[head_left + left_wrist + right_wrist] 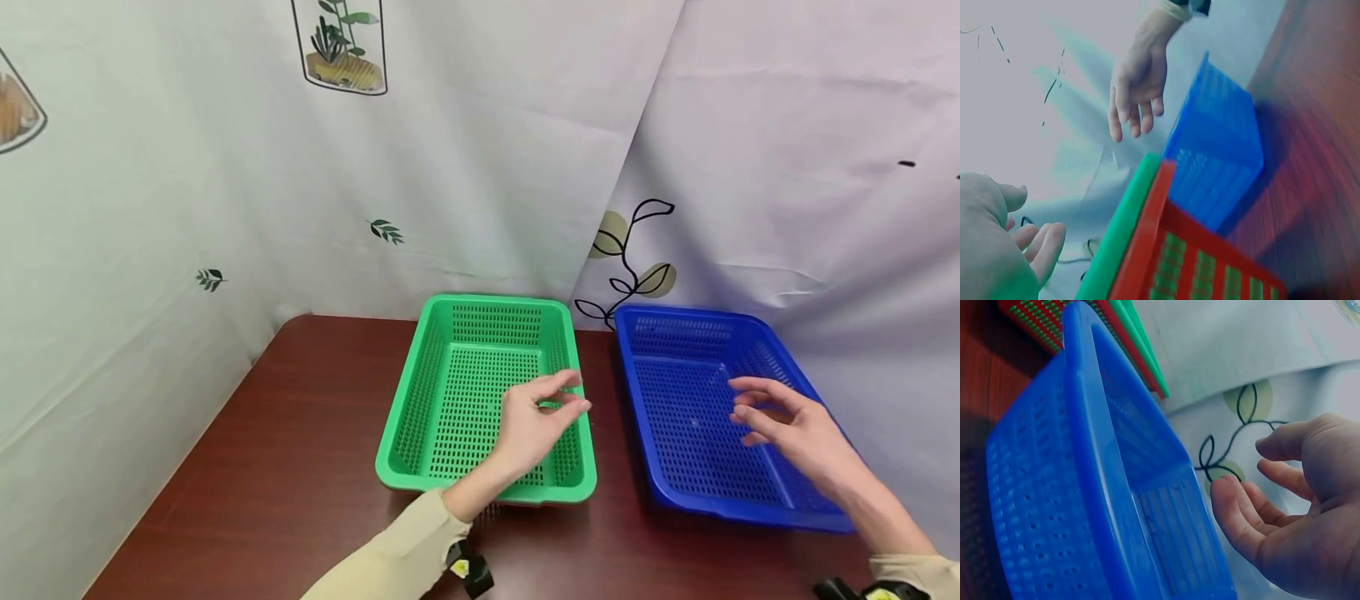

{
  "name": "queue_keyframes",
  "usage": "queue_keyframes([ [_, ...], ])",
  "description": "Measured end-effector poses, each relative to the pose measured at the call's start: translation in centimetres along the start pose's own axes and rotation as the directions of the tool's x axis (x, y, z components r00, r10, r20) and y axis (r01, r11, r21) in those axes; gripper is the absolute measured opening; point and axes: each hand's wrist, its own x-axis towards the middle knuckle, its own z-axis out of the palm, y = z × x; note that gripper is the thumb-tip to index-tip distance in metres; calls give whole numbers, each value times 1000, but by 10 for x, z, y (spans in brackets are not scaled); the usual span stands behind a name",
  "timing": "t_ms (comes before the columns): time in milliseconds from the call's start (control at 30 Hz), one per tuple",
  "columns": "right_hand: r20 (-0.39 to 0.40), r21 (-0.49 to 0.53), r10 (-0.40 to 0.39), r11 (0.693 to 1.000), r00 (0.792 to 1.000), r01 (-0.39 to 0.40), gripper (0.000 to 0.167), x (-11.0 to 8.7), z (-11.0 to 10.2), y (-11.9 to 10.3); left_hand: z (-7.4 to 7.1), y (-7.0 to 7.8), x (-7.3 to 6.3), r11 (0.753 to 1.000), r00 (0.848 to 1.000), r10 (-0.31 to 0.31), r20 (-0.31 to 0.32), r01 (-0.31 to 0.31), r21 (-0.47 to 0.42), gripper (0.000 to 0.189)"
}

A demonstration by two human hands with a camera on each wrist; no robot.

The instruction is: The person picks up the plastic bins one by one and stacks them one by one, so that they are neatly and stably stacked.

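My left hand point(532, 421) is above the right half of a green plastic basket point(397, 417). Its fingers bend loosely, the thumb stands apart from them, and nothing is between them. The left wrist view shows a red basket point(1154, 231) under the green one, rim against rim. To the right, my right hand point(787, 425) hovers over the right side of a blue plastic basket point(645, 417). Its fingers curve slackly with a gap to the thumb and hold nothing, as the right wrist view also shows. Both baskets have slotted walls and floors.
The baskets stand side by side on a dark red-brown wooden table point(247, 433), a narrow strip of wood between them. A pale cloth point(487, 167) printed with plants and jars hangs behind the table and along its left side. Black bands point(468, 569) sit on both wrists.
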Motion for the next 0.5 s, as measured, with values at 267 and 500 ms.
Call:
queue_keyframes([
  [267,-23,43,7,999,1000,-6,43,-9,-19,8,41,11,6,892,930,-366,42,363,-268,47],
  [500,-28,72,36,997,999,-34,48,-14,-36,16,60,17,14,816,843,-535,54,532,-226,60],
])
